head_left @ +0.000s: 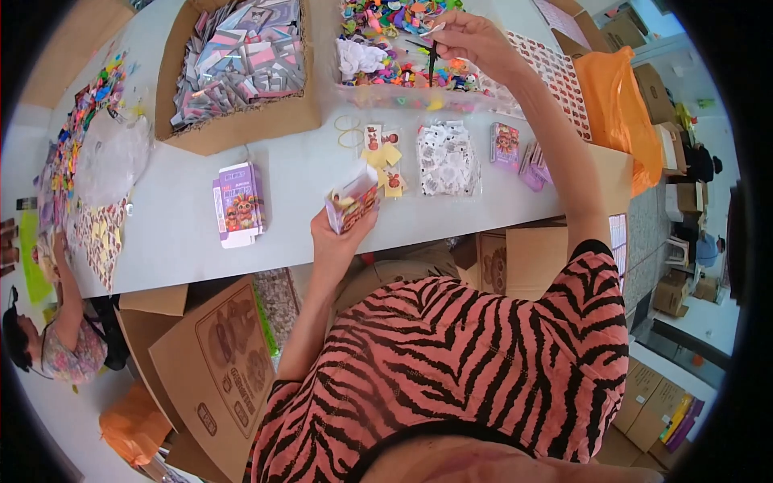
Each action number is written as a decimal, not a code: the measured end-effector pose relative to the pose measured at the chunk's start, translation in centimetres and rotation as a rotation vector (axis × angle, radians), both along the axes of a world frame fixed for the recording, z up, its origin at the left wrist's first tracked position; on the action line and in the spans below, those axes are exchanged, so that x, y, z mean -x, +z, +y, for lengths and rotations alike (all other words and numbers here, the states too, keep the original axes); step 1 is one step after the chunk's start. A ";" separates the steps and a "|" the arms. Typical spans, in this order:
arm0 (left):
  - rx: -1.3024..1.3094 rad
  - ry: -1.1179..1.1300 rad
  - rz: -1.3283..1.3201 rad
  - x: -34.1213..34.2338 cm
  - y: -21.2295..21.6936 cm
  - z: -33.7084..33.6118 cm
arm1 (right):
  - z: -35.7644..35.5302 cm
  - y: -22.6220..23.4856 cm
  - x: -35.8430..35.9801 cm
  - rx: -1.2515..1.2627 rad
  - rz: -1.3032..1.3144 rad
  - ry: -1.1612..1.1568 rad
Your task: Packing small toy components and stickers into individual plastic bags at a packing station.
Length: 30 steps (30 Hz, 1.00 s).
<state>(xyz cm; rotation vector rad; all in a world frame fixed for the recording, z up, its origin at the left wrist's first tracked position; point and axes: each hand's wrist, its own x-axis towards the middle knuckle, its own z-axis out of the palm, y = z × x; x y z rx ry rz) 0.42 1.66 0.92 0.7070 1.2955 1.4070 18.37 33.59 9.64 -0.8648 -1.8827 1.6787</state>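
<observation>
My left hand (332, 243) is closed around a small printed carton (354, 208), tilted and open at its top, above the table's front edge. My right hand (481, 50) pinches a black strap-like piece (432, 66) with a bit of white at its upper end. It hangs over a clear plastic tub (378, 98) of small colourful toys, with a white bundle (360, 60) lying among them. Between the tub and my left hand lies a clear bag of printed cards and yellow slips (383, 161). Right of it is a bag of white printed slips (448, 158).
A cardboard box (241, 129) of silver-pink packets stands back left. A purple carton (239, 205) lies nearer. More purple cartons (505, 146), a sticker sheet (555, 80) and an orange bag (616, 121) are at right. Another person (72, 342) works at the far left.
</observation>
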 end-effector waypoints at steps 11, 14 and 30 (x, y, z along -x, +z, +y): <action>-0.047 -0.085 -0.071 -0.6 -0.2 1.5 | -10.6 5.1 2.7 0.156 0.356 -0.016; -0.090 -0.106 -0.084 -0.5 0.3 0.7 | -13.0 6.3 3.0 0.195 0.339 0.050; -0.150 -0.114 0.047 -0.5 1.5 -0.7 | -17.3 5.8 4.6 -0.210 0.119 0.452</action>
